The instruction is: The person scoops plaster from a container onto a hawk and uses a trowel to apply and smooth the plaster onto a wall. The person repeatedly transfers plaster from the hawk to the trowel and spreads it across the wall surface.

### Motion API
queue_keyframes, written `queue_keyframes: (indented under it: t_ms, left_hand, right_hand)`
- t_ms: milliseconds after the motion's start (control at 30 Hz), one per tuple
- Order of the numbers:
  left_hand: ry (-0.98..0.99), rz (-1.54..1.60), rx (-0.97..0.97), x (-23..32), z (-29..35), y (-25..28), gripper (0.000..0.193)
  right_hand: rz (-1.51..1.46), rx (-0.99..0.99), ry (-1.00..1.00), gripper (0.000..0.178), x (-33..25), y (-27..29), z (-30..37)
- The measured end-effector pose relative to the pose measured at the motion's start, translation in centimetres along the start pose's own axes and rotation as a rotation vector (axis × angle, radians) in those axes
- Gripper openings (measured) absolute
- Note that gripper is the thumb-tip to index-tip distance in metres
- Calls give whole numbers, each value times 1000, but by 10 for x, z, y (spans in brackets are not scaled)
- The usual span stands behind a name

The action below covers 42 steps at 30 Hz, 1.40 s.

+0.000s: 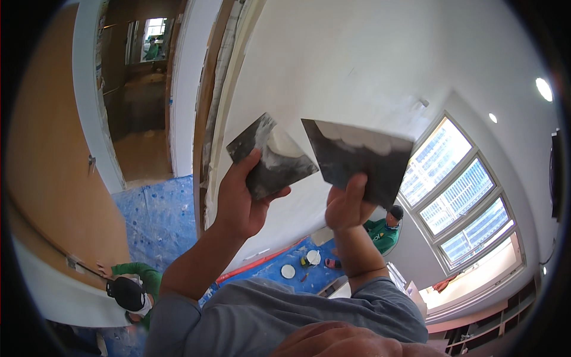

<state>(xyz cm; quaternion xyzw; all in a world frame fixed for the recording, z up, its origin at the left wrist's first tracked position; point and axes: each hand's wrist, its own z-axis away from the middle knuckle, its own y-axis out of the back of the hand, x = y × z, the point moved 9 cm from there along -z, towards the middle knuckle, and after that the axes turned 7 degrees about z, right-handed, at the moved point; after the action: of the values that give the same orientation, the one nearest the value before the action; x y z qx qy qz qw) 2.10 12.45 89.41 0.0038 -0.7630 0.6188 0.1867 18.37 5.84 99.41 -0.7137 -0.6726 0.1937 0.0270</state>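
My left hand (pixel 238 199) is closed round a dark metal putty knife (pixel 286 168), its thumb lying on the blade. White putty is smeared over that blade, with a thicker lump near its upper edge. To its right, my right hand (pixel 348 205) grips a wider putty knife (pixel 357 156), thumb pressed on the blade's face. A scalloped band of white putty runs along this blade's upper part. Both blades are raised in front of a pale wall (pixel 333 65), close together with a narrow gap between them. The handles are hidden by my hands.
Blue sheeting (pixel 154 220) covers the floor, with a white bucket (pixel 313 257) and a round white lid or container (pixel 288 271) on it. A co-worker in green (pixel 383 235) is by the windows (pixel 458 190); another (pixel 134 291) touches the wooden door (pixel 59 137) at left.
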Motion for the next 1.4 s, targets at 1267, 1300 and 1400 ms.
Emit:
queue_keyframes:
  t_ms: [1267, 1300, 1400]
  left_hand:
    - [51, -253, 57, 19, 25, 47, 33]
    - [69, -235, 60, 16, 26, 54, 33]
    - [71, -189, 79, 16, 28, 70, 33]
  right_hand:
    - [1280, -541, 699, 52, -21, -130, -347]
    - [1303, -542, 730, 51, -24, -135, -357]
    - [1276, -548, 782, 51, -5, -150, -375]
